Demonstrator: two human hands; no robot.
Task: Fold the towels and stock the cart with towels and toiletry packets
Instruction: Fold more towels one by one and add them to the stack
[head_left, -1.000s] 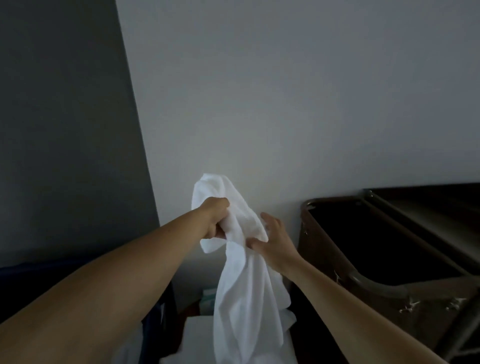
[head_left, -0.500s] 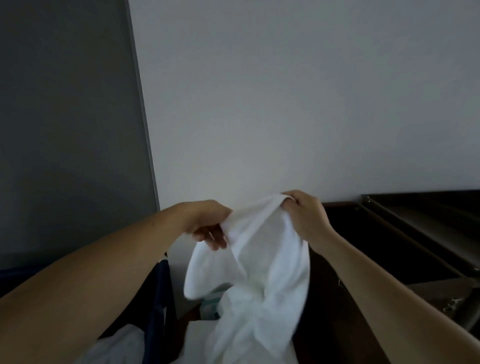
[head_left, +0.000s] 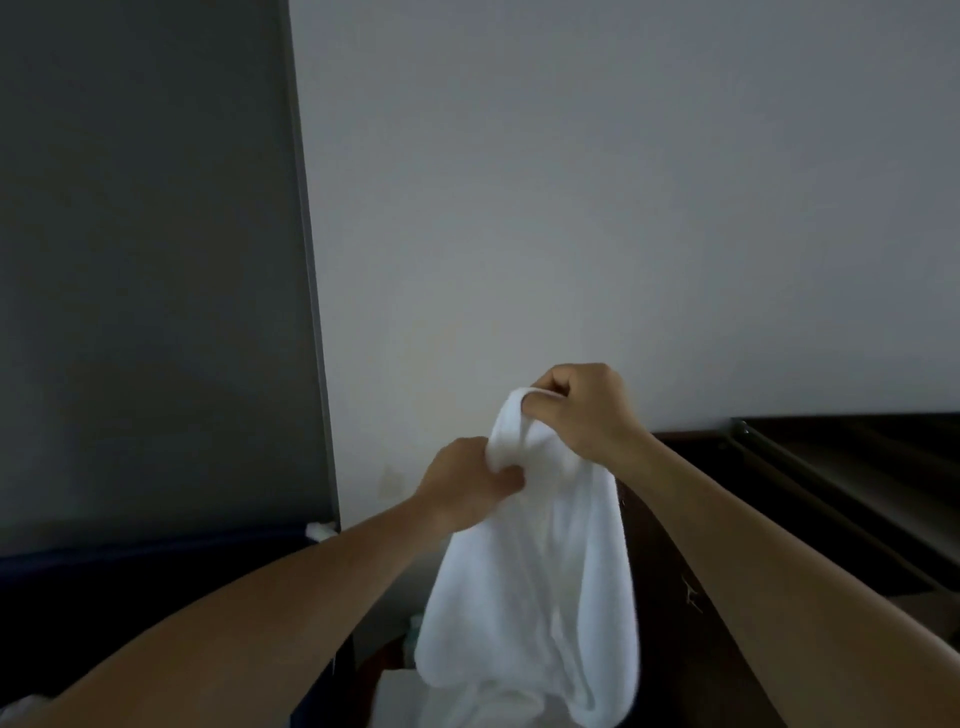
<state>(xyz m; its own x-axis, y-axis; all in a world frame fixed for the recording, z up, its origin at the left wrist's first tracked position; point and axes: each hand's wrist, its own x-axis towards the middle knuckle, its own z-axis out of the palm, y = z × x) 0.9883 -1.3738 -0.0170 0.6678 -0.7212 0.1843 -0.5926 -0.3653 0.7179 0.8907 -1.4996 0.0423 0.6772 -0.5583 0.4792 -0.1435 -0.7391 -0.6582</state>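
My right hand (head_left: 582, 410) pinches the top edge, my left hand (head_left: 467, 488) grips just below, close together, lifting the soft white terry towel (head_left: 535, 587) so it hangs free for folding, beside the dark brown cart (head_left: 810, 483).

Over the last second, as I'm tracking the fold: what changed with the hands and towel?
The right hand, open against the towel a second ago, took hold of its top edge and rose; it now pinches the highest point. The left hand, which held the top, dropped and grips just below. The towel still hangs unfolded; the dark cart stays at the right.
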